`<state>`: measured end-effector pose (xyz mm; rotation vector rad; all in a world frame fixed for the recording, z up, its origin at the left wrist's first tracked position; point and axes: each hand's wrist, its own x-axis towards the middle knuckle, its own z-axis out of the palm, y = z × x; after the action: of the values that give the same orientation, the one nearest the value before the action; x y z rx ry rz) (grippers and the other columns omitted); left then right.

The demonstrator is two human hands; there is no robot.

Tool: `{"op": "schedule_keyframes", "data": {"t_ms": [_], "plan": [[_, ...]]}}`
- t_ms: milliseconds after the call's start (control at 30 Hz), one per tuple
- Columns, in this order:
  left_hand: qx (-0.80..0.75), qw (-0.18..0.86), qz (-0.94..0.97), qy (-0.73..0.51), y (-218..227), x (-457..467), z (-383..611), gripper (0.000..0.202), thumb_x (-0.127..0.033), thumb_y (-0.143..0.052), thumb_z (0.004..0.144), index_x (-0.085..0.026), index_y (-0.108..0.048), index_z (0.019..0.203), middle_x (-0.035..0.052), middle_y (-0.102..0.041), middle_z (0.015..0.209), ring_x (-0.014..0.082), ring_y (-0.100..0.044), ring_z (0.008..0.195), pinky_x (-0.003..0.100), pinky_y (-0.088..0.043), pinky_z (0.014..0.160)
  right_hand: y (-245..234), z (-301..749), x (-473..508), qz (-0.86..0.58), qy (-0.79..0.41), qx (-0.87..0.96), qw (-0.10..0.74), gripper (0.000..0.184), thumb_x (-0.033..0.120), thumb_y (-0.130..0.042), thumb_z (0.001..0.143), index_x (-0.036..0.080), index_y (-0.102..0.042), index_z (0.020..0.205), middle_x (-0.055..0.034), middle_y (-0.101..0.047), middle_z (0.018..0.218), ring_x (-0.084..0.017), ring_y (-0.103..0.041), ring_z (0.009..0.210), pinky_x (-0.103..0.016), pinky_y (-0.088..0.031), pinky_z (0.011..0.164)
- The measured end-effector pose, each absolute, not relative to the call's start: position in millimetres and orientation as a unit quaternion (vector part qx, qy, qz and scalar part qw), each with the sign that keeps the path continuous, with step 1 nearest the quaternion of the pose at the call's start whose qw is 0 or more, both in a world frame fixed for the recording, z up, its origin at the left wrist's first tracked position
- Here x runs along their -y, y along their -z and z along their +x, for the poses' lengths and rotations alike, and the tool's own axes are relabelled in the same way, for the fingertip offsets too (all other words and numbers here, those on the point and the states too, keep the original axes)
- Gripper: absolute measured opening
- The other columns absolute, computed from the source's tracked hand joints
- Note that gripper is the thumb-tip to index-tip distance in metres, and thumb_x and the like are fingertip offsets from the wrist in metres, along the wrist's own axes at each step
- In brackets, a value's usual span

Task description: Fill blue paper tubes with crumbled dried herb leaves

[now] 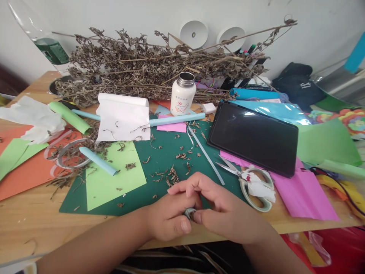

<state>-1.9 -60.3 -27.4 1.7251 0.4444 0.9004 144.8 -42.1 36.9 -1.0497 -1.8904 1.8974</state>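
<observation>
At the front edge of the green cutting mat (159, 152), my left hand (171, 217) is closed around a light blue paper roll (188, 213). Only the open end of the roll shows, with dark dried leaf inside; my fingers cover its length. My right hand (225, 207) curls over the left, its thumb at the roll's end and its fingers resting on my left knuckles. Dried leaf bits (173, 176) lie on the mat just beyond. A similar blue roll (98, 161) lies on a light green paper sheet (114, 190) to the left.
Dried stalks (128, 64) pile along the wall. A white open bottle (183, 95) stands mid-table behind a long blue roll (176, 119). Scissors (242, 173) with a wrapped handle lie right, beside a black tablet (253, 137). A tape ring (61, 156) sits left, near white paper (124, 118).
</observation>
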Motion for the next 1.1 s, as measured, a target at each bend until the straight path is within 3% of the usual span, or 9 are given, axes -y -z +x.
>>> {"op": "schedule_keyframes", "data": {"t_ms": [100, 233, 367, 500, 667, 767, 933, 1100], "plan": [[-0.186, 0.553, 0.720, -0.376, 26, 63, 0, 0.050, -0.061, -0.022, 0.078, -0.014, -0.038, 0.070, 0.0061, -0.043, 0.072, 0.0150, -0.042, 0.067, 0.028, -0.040, 0.060, -41, 143, 46, -0.363, -0.632, 0.669, 0.144, 0.033, -0.001, -0.040, 0.067, 0.023, -0.046, 0.089, -0.0027, -0.056, 0.107, -0.018, -0.049, 0.103, -0.035, -0.043, 0.080], [-0.195, 0.548, 0.719, -0.380, 23, 67, 1, 0.036, -0.045, -0.026, 0.085, -0.014, -0.040, 0.074, 0.0059, -0.046, 0.074, 0.0145, -0.045, 0.070, 0.027, -0.041, 0.065, -35, 144, 51, -0.355, -0.626, 0.672, 0.177, 0.038, -0.003, -0.039, 0.067, 0.023, -0.049, 0.092, -0.0022, -0.058, 0.105, -0.017, -0.048, 0.107, -0.036, -0.042, 0.085], [-0.182, 0.525, 0.704, -0.442, 21, 68, 3, 0.027, -0.035, -0.028, 0.085, -0.014, -0.041, 0.074, 0.0030, -0.045, 0.070, 0.0126, -0.047, 0.067, 0.025, -0.042, 0.064, -17, 147, 52, -0.253, -0.656, 0.663, 0.256, 0.028, 0.002, -0.046, 0.073, 0.023, -0.053, 0.090, -0.0015, -0.057, 0.110, -0.017, -0.043, 0.114, -0.038, -0.034, 0.095], [-0.135, 0.524, 0.727, -0.422, 20, 63, 5, 0.025, -0.030, -0.029, 0.084, -0.013, -0.046, 0.090, 0.0078, -0.052, 0.090, 0.0159, -0.052, 0.082, 0.026, -0.043, 0.073, -3, 146, 50, -0.183, -0.618, 0.681, 0.348, 0.030, 0.007, -0.049, 0.074, 0.026, -0.057, 0.097, -0.0010, -0.056, 0.113, -0.017, -0.046, 0.111, -0.039, -0.032, 0.097], [-0.114, 0.519, 0.736, -0.418, 18, 56, 4, 0.033, -0.032, -0.029, 0.083, -0.012, -0.046, 0.103, 0.0124, -0.049, 0.110, 0.0211, -0.049, 0.101, 0.032, -0.037, 0.089, 5, 147, 48, -0.137, -0.606, 0.683, 0.384, 0.032, 0.017, -0.045, 0.077, 0.029, -0.056, 0.106, -0.0016, -0.055, 0.115, -0.021, -0.047, 0.109, -0.043, -0.034, 0.095], [-0.115, 0.516, 0.733, -0.428, 16, 55, 4, 0.034, -0.033, -0.027, 0.083, -0.010, -0.048, 0.096, 0.0134, -0.054, 0.100, 0.0215, -0.050, 0.098, 0.034, -0.037, 0.090, 10, 148, 46, -0.137, -0.559, 0.709, 0.409, 0.029, 0.019, -0.044, 0.078, 0.028, -0.057, 0.103, -0.0016, -0.054, 0.114, -0.022, -0.047, 0.109, -0.044, -0.032, 0.096], [-0.169, 0.479, 0.726, -0.464, 22, 59, 6, 0.028, -0.037, -0.029, 0.082, -0.016, -0.042, 0.069, 0.0039, -0.049, 0.066, 0.0129, -0.050, 0.063, 0.024, -0.044, 0.062, 16, 150, 42, -0.132, -0.409, 0.793, 0.431, 0.020, 0.023, -0.044, 0.076, 0.022, -0.053, 0.093, -0.0030, -0.046, 0.116, -0.024, -0.044, 0.108, -0.047, -0.029, 0.096], [-0.162, 0.469, 0.743, -0.449, 26, 56, 5, 0.028, -0.040, -0.033, 0.081, -0.017, -0.037, 0.064, 0.0015, -0.045, 0.061, 0.0119, -0.048, 0.059, 0.023, -0.043, 0.059, 10, 154, 39, -0.111, -0.249, 0.864, 0.424, 0.019, 0.030, -0.038, 0.080, 0.018, -0.050, 0.088, -0.0042, -0.046, 0.110, -0.023, -0.044, 0.103, -0.046, -0.033, 0.092]]}}
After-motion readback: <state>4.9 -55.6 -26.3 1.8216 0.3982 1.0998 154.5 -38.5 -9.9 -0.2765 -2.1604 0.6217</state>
